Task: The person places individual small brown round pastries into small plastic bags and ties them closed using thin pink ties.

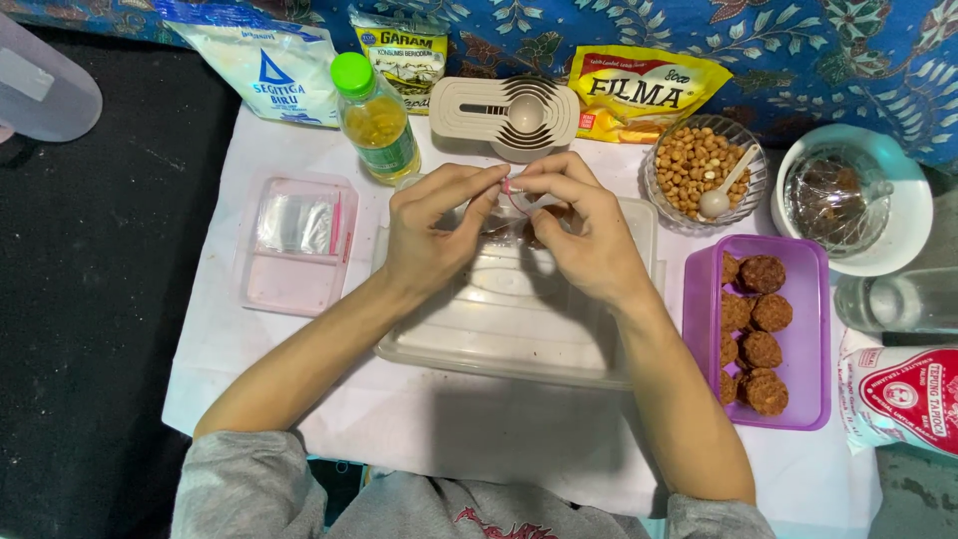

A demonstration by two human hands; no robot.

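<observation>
Nearest to the camera are the grey sleeves of the person, and both forearms reach forward over the white-covered bench. Under the hands lies a clear plastic tray. The left hand and the right hand meet above its far edge. The fingers of both hands pinch a small clear plastic bag with a red strip at its top; something brown is inside, but I cannot tell what. To the right stands a purple container with brown balls in it. To the left lies a pink box with clear bags. Farther away are a glass bowl of peanuts with a white spoon, a green-capped oil bottle and beige measuring spoons.
</observation>
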